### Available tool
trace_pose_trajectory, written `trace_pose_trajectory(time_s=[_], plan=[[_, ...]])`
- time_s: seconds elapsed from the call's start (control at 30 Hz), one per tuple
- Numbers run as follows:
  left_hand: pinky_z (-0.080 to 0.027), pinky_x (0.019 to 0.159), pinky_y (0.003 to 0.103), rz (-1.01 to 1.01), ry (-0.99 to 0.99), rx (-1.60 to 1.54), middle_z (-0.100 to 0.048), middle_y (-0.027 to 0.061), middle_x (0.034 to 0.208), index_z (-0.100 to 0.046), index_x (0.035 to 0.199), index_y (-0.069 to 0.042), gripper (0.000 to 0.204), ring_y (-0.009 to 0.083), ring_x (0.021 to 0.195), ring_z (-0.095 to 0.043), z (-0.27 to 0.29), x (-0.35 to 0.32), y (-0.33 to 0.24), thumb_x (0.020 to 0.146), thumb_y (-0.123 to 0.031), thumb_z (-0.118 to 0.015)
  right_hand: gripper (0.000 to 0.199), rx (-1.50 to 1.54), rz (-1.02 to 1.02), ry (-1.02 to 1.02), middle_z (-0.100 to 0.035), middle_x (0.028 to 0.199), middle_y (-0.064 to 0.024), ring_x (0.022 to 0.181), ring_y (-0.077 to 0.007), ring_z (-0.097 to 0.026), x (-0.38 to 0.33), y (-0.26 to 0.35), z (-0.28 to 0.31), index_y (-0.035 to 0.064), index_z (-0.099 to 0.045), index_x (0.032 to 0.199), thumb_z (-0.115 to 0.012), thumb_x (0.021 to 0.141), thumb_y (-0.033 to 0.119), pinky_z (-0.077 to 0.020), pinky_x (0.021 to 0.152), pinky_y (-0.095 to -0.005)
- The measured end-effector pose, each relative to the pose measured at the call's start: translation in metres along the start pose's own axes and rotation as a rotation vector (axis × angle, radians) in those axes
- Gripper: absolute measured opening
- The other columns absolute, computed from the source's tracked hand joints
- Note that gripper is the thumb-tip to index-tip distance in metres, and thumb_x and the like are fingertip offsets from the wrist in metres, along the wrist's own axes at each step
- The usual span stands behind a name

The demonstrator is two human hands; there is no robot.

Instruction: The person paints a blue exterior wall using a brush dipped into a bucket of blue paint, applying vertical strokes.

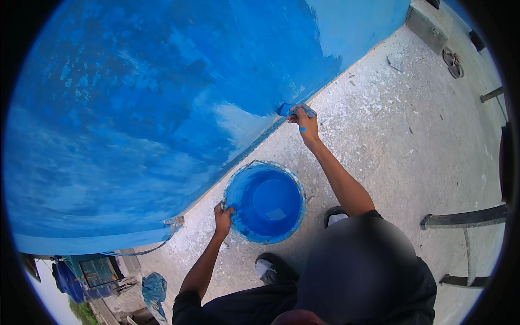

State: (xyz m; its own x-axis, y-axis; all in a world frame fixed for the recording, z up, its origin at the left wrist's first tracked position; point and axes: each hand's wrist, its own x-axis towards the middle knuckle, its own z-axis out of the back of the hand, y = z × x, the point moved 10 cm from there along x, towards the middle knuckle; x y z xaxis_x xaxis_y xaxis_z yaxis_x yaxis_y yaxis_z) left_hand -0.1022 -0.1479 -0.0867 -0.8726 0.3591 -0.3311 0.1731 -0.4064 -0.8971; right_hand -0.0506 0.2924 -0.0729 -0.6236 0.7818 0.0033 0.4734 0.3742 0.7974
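My right hand (304,120) is closed round a paintbrush (287,109) smeared with blue paint. Its bristles meet the foot of the blue wall (179,97), close to where wall and floor join. A spot of blue paint marks the back of that hand. With my left hand (222,218) I grip the rim of a paint bucket (264,201), fingers outside and thumb over the edge. Blue paint lies in the bucket and coats its inner side. Dark, wet-looking blue covers much of the wall; paler patches show near the brush and at the upper right.
Pale paint flecks speckle the concrete floor (374,141). My shoes (276,265) stand just behind the bucket. A concrete block (427,28) and sandals (453,63) lie at the far right. Dark curved legs (466,218) jut in from the right. A crumpled blue cloth (154,290) is at the lower left.
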Motion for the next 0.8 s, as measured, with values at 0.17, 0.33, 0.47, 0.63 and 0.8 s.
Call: trace_pose_trajectory(time_s=[0.17,0.33,0.47,0.63,0.8], plan=[[-0.044,0.059,0.027,-0.064,0.012,-0.050,-0.060,0.0014,0.072,-0.063,0.087,0.000,0.015,0.0109,0.063,-0.054,0.000,0.000,0.000,0.075,-0.003,-0.054,0.019,0.340,-0.022,0.165,-0.059,0.072,-0.0110,0.073,-0.0209,-0.063,-0.005,0.029,-0.016,-0.0008,-0.058,0.094,-0.047,0.093,0.014,-0.0507,0.066,-0.0325],[-0.045,0.053,0.030,-0.011,0.024,0.001,-0.060,0.0044,0.071,-0.063,0.087,-0.003,0.015,0.0148,0.062,-0.056,-0.001,0.003,0.005,0.075,-0.009,-0.055,0.020,0.253,-0.031,0.045,-0.058,0.069,-0.0111,0.065,-0.0202,-0.063,0.005,0.006,0.013,-0.0026,-0.059,0.092,-0.047,0.093,0.013,-0.0499,0.058,-0.0296],[-0.044,0.050,0.029,-0.020,-0.030,0.006,-0.060,0.0040,0.071,-0.063,0.088,-0.003,0.015,0.0143,0.060,-0.056,0.005,0.003,0.011,0.076,-0.009,-0.055,0.020,0.103,-0.029,-0.028,-0.061,0.071,-0.0114,0.065,-0.0190,-0.064,0.006,-0.011,0.028,-0.0019,-0.060,0.092,-0.047,0.093,0.013,-0.0506,0.057,-0.0298],[-0.044,0.051,0.028,-0.043,0.008,0.030,-0.061,0.0039,0.071,-0.063,0.089,-0.003,0.016,0.0139,0.061,-0.056,0.007,0.009,0.018,0.076,-0.009,-0.056,0.022,-0.155,-0.022,-0.206,-0.064,0.076,-0.0120,0.064,-0.0168,-0.062,0.009,-0.025,0.056,-0.0003,-0.062,0.088,-0.047,0.093,0.015,-0.0508,0.058,-0.0290],[-0.043,0.058,0.028,-0.004,-0.043,-0.016,-0.059,0.0016,0.070,-0.063,0.089,0.000,0.016,0.0119,0.062,-0.053,0.005,0.001,0.009,0.076,-0.004,-0.055,0.022,-0.087,0.009,-0.146,-0.063,0.073,-0.0107,0.065,-0.0157,-0.063,0.000,-0.013,0.040,-0.0015,-0.063,0.088,-0.047,0.093,0.012,-0.0513,0.058,-0.0281]])
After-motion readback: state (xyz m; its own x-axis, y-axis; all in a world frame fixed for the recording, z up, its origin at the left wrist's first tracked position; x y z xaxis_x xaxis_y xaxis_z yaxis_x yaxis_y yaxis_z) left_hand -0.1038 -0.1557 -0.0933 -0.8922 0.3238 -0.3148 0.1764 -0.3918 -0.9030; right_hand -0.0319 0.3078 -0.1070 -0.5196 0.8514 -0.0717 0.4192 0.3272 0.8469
